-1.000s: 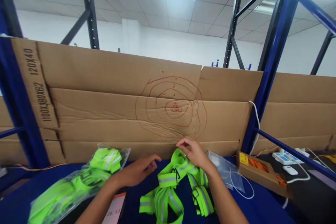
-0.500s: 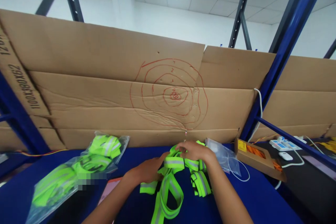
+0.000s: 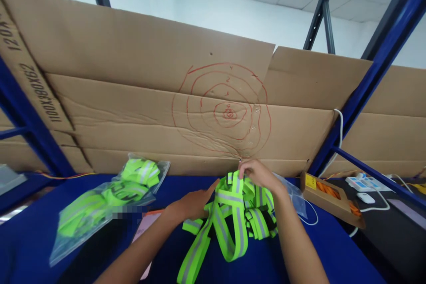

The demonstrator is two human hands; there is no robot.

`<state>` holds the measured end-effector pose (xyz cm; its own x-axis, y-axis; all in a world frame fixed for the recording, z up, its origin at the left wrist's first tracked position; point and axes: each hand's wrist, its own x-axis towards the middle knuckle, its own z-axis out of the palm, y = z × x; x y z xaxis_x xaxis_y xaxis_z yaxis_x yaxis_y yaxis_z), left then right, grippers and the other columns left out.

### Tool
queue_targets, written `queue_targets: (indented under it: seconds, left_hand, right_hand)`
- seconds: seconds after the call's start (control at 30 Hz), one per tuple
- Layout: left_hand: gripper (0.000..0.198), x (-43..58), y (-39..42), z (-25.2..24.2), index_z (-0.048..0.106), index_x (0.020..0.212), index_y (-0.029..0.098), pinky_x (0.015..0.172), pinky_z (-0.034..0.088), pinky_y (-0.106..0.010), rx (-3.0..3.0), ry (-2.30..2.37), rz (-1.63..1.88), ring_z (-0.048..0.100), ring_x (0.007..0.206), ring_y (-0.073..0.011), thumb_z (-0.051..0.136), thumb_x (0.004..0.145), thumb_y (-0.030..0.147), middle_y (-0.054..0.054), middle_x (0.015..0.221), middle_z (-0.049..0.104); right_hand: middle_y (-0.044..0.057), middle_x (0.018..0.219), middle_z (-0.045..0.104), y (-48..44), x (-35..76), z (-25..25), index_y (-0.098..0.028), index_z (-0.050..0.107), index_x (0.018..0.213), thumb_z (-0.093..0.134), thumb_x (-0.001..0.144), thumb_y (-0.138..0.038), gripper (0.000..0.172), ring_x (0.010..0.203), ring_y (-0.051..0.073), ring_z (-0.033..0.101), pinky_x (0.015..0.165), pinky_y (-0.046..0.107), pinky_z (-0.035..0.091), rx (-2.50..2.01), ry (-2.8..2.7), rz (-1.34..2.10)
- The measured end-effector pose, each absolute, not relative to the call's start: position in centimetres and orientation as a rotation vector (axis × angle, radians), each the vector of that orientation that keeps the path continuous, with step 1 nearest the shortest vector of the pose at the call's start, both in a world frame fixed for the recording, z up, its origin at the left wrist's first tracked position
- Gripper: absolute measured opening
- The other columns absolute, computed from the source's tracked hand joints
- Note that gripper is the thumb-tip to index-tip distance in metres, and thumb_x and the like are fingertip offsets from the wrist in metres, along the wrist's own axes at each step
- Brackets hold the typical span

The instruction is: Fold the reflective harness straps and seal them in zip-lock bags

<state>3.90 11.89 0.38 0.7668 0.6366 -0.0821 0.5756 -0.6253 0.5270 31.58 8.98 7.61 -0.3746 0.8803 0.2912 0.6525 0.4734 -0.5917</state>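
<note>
Webbing (image 3: 238,222) in neon green sat bunched over the blue table (image 3: 266,262), its top pinched by the right hand (image 3: 259,173), while the left hand (image 3: 195,204) alongside had a grip I couldn't read.

- Left hand (image 3: 193,204): most fingers hidden; its hold on the straps (image 3: 239,222) cannot be told.
- Right hand (image 3: 258,173): covers part of the straps' top.
- Straps: one tail cut off by the bottom edge.
- Pink panel (image 3: 148,221): crossed by the left forearm (image 3: 146,242), its figures unreadable.
- Clear bag (image 3: 296,197): partly behind the right forearm (image 3: 296,239).
- Both forearms: cut off at the bottom.
- Target (image 3: 229,114): its innermost marks too small to read.
</note>
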Motion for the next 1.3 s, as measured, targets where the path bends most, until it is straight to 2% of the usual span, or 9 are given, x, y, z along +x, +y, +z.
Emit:
queue_targets:
  seconds: [0.17, 0.27, 0.43, 0.57, 0.73, 0.83, 0.97, 1.17, 1.3]
  left_hand:
    - [0.079, 3.9, 11.7, 1.0, 0.054, 0.141, 0.03, 0.096, 0.05, -0.044, 2.505, 0.893, 0.035, 0.063, 0.119, -0.0373, 0.069, 0.064, 0.014, -0.011, 0.135, 0.064]
    - [0.058, 3.6, 11.8, 1.3, 0.065, 0.127, 0.027, 0.096, 0.05, -0.045, 2.547, 0.923, 0.067, 0.065, 0.115, -0.0355, 0.059, 0.073, 0.01, -0.012, 0.13, 0.066]
    - [0.045, 5.1, 10.6, 2.5, 0.051, 0.142, 0.026, 0.108, 0.04, -0.046, 2.6, 0.96, 0.304, 0.056, 0.128, -0.0317, 0.033, 0.101, 0.024, -0.012, 0.141, 0.058]
    - [0.062, 6.8, 8.9, 2.7, 0.036, 0.154, 0.03, 0.113, 0.035, -0.049, 2.587, 0.908, 0.408, 0.05, 0.134, -0.034, 0.046, 0.098, 0.054, -0.011, 0.15, 0.051]
    - [0.083, 6.9, 9.1, 0.8, 0.052, 0.143, 0.027, 0.112, 0.034, -0.056, 2.451, 0.894, 0.155, 0.038, 0.143, -0.044, 0.083, 0.068, 0.046, -0.015, 0.154, 0.044]
    - [0.051, 6.5, 10.4, 0.1, 0.067, 0.115, 0.026, 0.104, 0.042, -0.048, 2.308, 0.885, 0.211, 0.052, 0.13, -0.0408, 0.079, 0.066, 0.031, -0.011, 0.134, 0.06]
    - [0.019, 6.1, 12.1, 0.7, 0.064, 0.09, 0.021, 0.091, 0.047, -0.038, 2.119, 0.826, 0.411, 0.063, 0.102, -0.0311, 0.069, 0.072, 0.026, -0.004, 0.096, 0.069]
    - [0.046, 5.7, 12.1, 2.9, 0.054, 0.12, 0.019, 0.086, 0.052, -0.032, 1.656, 0.608, 0.719, 0.065, 0.103, -0.0245, 0.068, 0.079, 0.035, -0.008, 0.113, 0.068]
    - [0.067, 5.6, 11.1, 4.2, 0.055, 0.127, 0.023, 0.084, 0.053, -0.034, 1.151, 0.483, 0.915, 0.067, 0.092, -0.0235, 0.084, 0.066, 0.029, -0.006, 0.107, 0.07]
  right_hand:
    - [0.005, 0.089, 0.075, 8.3, 33.5, 8.6, -0.016, 0.074, 0.084, 0.042, 0.074, 0.0, 0.037, 0.086, 0.018, 0.067, 0.086, 0.03, 0.05, -1.311, -2.037, 0.472]
    - [0.006, 0.099, 0.075, 8.4, 34.2, 8.0, -0.016, 0.073, 0.095, 0.044, 0.072, -0.001, 0.04, 0.094, 0.018, 0.067, 0.088, 0.03, 0.049, -1.387, -1.99, 0.471]
    - [0.001, 0.076, 0.073, 9.1, 35.3, 5.7, -0.018, 0.075, 0.093, 0.055, 0.063, 0.0, 0.041, 0.066, 0.014, 0.063, 0.062, 0.021, 0.045, -1.651, -1.972, 0.61]
    - [-0.001, 0.061, 0.068, 9.4, 34.7, 5.1, -0.017, 0.076, 0.097, 0.056, 0.063, 0.001, 0.043, 0.053, 0.011, 0.058, 0.051, 0.019, 0.039, -1.729, -2.008, 0.762]
    - [0.003, 0.094, 0.077, 8.4, 31.6, 6.9, -0.019, 0.072, 0.118, 0.061, 0.08, -0.011, 0.041, 0.082, 0.015, 0.072, 0.07, 0.023, 0.054, -1.458, -2.155, 1.069]
    - [0.006, 0.106, 0.076, 7.5, 30.3, 8.1, -0.019, 0.067, 0.125, 0.057, 0.09, -0.018, 0.037, 0.097, 0.016, 0.071, 0.087, 0.03, 0.056, -1.158, -2.167, 1.193]
    - [0.007, 0.11, 0.075, 7.3, 30.3, 8.7, -0.02, 0.068, 0.121, 0.052, 0.097, -0.023, 0.03, 0.101, 0.018, 0.07, 0.092, 0.034, 0.054, -1.191, -2.128, 0.937]
    - [0.01, 0.134, 0.064, 7.6, 31.2, 9.2, -0.021, 0.059, 0.132, 0.049, 0.102, -0.036, 0.035, 0.123, 0.022, 0.06, 0.109, 0.042, 0.045, -1.253, -1.988, 0.573]
    - [0.011, 0.144, 0.055, 7.3, 31.3, 9.7, -0.022, 0.041, 0.148, 0.049, 0.102, -0.045, 0.052, 0.129, 0.022, 0.056, 0.11, 0.04, 0.046, -1.213, -1.907, 0.706]
